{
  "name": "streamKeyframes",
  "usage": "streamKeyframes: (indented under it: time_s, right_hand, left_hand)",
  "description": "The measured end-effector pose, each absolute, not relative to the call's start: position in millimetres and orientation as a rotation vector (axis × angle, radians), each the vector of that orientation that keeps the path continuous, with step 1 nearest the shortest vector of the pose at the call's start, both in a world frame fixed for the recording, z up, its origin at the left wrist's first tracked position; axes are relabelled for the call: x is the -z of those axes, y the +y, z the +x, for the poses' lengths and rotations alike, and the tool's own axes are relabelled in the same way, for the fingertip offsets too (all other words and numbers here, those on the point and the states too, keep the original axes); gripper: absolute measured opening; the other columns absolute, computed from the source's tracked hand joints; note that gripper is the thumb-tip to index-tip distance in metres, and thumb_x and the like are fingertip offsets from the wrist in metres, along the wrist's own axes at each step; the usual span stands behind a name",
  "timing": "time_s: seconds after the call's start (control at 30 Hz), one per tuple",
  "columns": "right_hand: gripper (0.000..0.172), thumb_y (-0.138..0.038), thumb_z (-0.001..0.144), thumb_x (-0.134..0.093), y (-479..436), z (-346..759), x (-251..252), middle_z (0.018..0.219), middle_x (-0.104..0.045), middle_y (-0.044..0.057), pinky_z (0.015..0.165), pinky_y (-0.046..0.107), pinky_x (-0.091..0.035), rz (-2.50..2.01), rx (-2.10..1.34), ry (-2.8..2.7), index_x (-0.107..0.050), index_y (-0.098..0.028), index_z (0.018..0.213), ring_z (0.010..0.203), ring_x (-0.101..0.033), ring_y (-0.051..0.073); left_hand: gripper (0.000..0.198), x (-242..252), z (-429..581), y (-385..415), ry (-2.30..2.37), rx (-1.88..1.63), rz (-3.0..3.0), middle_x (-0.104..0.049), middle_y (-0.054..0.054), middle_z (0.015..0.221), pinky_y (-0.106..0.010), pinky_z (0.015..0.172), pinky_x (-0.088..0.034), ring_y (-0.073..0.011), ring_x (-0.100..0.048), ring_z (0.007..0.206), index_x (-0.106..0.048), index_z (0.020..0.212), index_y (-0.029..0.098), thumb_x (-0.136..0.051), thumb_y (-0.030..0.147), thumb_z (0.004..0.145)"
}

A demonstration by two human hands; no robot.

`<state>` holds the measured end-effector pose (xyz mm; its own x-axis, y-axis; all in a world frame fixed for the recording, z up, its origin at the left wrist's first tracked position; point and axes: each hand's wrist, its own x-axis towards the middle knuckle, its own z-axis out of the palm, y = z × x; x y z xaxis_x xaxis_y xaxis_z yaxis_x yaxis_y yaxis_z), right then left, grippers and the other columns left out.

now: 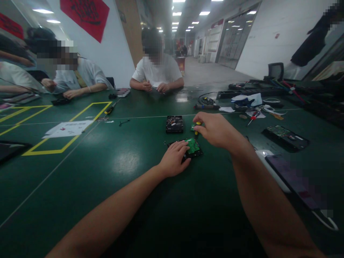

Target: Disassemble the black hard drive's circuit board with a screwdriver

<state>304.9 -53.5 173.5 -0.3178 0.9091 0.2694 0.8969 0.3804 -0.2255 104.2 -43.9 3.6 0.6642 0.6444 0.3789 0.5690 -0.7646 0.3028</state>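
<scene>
Right fingers (200, 116) pinch a yellow-and-black screwdriver (196, 133)

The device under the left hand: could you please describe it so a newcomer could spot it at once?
On the dark green table, look straight ahead to the boxy black unit near the middle. The black device lies just this side of it, with a bright green board facing up. Unlike its neighbours, it has the left hand resting on it.

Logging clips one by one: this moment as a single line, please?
left hand: resting on green-boarded device | right hand: holding yellow-handled screwdriver over it | beyond: black unit
</scene>
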Motion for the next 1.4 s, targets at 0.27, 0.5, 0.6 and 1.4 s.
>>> streamKeyframes:
  time_s: [0.27, 0.5, 0.6, 1.4]
  right_hand:
    - [0.021, -0.017, 0.091, -0.059, -55.2, 303.4, -175.9, 0.107, -0.077, 0.010, 0.083, 0.032, -0.046, -1.570, -0.037, -2.327, -0.073, -0.016, 0.107, 0.089, -0.068, 0.023]
    - [0.019, -0.017, 0.093, -0.056, -54.9, 304.5, -174.1, 0.106, -0.078, 0.006, 0.084, 0.031, -0.045, -1.433, -0.101, -2.402, -0.073, -0.020, 0.101, 0.092, -0.069, 0.021]
    - [0.017, -0.018, 0.094, -0.059, -55.0, 305.2, -173.3, 0.109, -0.078, 0.008, 0.086, 0.033, -0.047, -1.505, -0.063, -2.364, -0.072, -0.019, 0.106, 0.099, -0.070, 0.024]
    - [0.025, -0.039, 0.098, -0.062, -54.7, 304.3, -174.1, 0.100, -0.078, 0.011, 0.078, 0.034, -0.047, -1.669, 0.031, -2.316, -0.074, -0.016, 0.101, 0.089, -0.070, 0.025]
  left_hand:
    - [0.044, -4.0, 103.1, -43.1, 0.990, -0.711, 2.729, -0.057, -0.015, 0.151, -0.056, 0.124, -0.035, -0.0331, -0.047, 0.146, -0.058, 0.134, 0.018, -0.063, 0.038, 0.095]
    - [0.043, -3.8, 103.6, -43.7, 0.990, -0.731, 2.718, -0.057, -0.015, 0.151, -0.057, 0.124, -0.035, -0.0334, -0.047, 0.146, -0.058, 0.133, 0.018, -0.064, 0.037, 0.094]
    - [0.044, -4.0, 103.7, -43.8, 0.987, -0.731, 2.721, -0.057, -0.015, 0.150, -0.056, 0.124, -0.036, -0.0333, -0.047, 0.145, -0.058, 0.133, 0.017, -0.064, 0.037, 0.094]
    - [0.045, -1.4, 103.0, -42.7, 0.967, -0.744, 2.718, -0.057, -0.015, 0.150, -0.058, 0.123, -0.036, -0.0339, -0.048, 0.145, -0.058, 0.134, 0.019, -0.065, 0.037, 0.093]
